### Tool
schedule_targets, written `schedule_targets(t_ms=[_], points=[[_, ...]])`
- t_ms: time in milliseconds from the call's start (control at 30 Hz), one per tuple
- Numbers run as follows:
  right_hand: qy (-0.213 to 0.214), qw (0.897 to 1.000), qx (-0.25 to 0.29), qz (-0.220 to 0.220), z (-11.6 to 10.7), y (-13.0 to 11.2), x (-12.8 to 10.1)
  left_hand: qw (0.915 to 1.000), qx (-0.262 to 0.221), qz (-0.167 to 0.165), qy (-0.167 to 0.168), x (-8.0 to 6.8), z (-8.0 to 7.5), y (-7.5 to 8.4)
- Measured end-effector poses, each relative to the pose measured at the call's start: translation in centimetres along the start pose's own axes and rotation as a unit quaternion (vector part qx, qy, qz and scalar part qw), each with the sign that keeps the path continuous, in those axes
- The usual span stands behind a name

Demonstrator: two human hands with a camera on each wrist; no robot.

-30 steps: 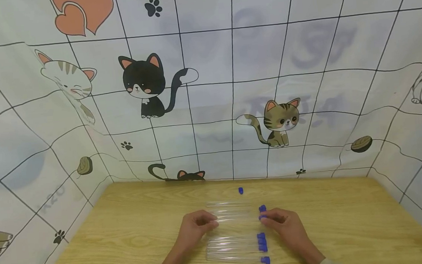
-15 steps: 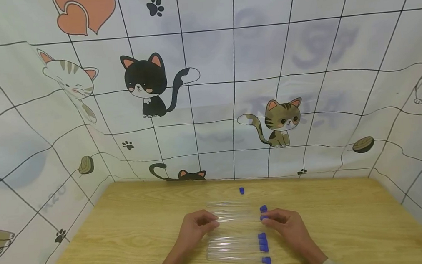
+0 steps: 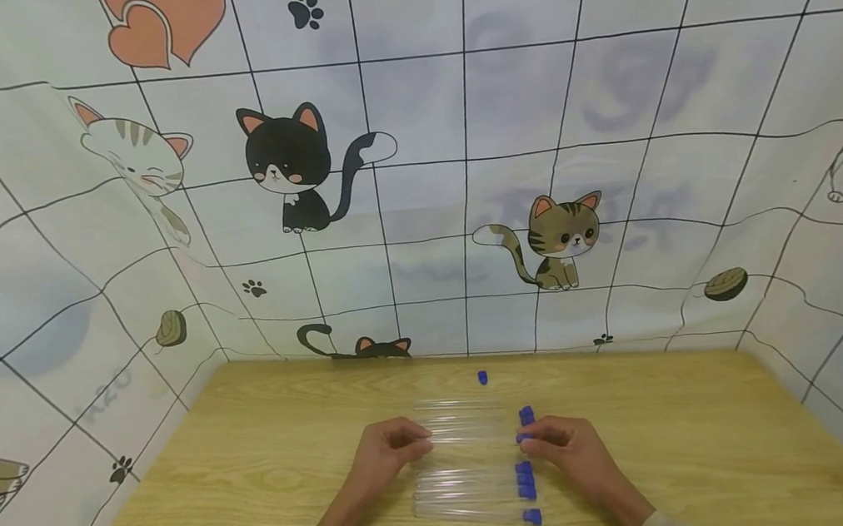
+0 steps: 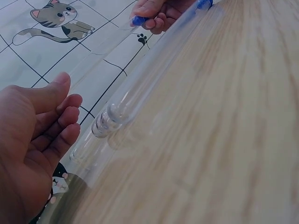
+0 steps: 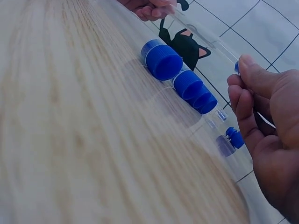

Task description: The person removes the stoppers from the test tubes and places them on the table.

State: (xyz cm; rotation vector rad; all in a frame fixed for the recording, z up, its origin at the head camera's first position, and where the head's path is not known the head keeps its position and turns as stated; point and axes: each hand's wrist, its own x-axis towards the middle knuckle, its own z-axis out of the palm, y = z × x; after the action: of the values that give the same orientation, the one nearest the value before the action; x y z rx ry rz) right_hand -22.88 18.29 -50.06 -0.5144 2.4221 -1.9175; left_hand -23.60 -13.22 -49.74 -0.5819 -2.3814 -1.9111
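A clear test tube (image 4: 99,55) is held lengthwise between the two hands, raised above the table in both wrist views. My left hand (image 3: 387,454) pinches its end between thumb and fingers. At the other end, my right hand (image 3: 571,444) pinches a blue cap (image 4: 138,21), mostly covered by the fingertips. Nearer the body lie several clear tubes (image 3: 465,488) side by side, with blue caps (image 3: 525,481) on their right ends. Beyond the hands more clear tubes (image 3: 458,417) lie in a row, faint against the wood.
One small blue cap (image 3: 482,377) lies alone at the back of the wooden table (image 3: 260,478). Other blue caps (image 3: 527,413) sit just beyond the right fingertips. A white cat-print cloth (image 3: 424,204) surrounds the table's back and sides.
Both hands stay in nearly the same place. The right fingertips and the blue cap have shifted very slightly toward the left hand; the head view has tilted a little.
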Motion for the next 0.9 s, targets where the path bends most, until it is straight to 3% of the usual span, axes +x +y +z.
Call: schedule_targets(t_ms=[300, 567, 900], points=[[0.018, 0.999, -0.041, 0.006, -0.24, -0.46, 0.07, 0.9998, -0.017, -0.005, -0.002, 0.03, 0.07, 0.36], [0.011, 0.999, -0.041, 0.014, -0.39, -0.66, 0.11, 0.9999, -0.012, 0.006, 0.001, 0.02, 0.01, 0.46], [0.011, 0.998, -0.058, 0.016, -0.33, -0.93, 0.09, 1.0, 0.001, -0.004, 0.002, 0.19, -0.17, 0.74]])
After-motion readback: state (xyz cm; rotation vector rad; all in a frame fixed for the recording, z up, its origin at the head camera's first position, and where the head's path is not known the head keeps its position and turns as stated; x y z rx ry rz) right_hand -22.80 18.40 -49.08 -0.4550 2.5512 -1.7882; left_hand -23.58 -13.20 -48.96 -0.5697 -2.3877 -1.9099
